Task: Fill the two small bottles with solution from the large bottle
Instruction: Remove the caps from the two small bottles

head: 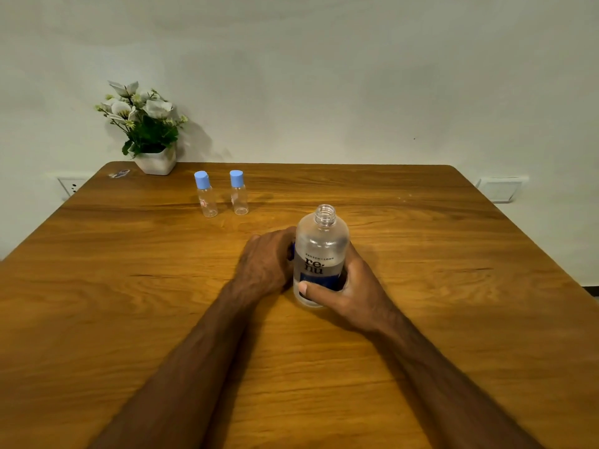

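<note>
The large frosted bottle [321, 251] stands upright at the table's middle, its neck uncapped, liquid filling roughly its lower half. My right hand [351, 290] wraps its lower body, thumb across the blue label. My left hand [267, 260] rests closed against the bottle's left side; a bit of blue shows between its fingers, most of it hidden, perhaps the cap. Two small clear bottles with blue caps stand upright farther back: the left small bottle [205, 194] and the right small bottle [239, 192], side by side and apart from both hands. They look empty.
A wooden table [129, 286] runs to a white wall. A white pot of artificial flowers [152, 137] stands at the back left corner, with a small wrapper [119, 173] beside it. Wall sockets sit low on either side.
</note>
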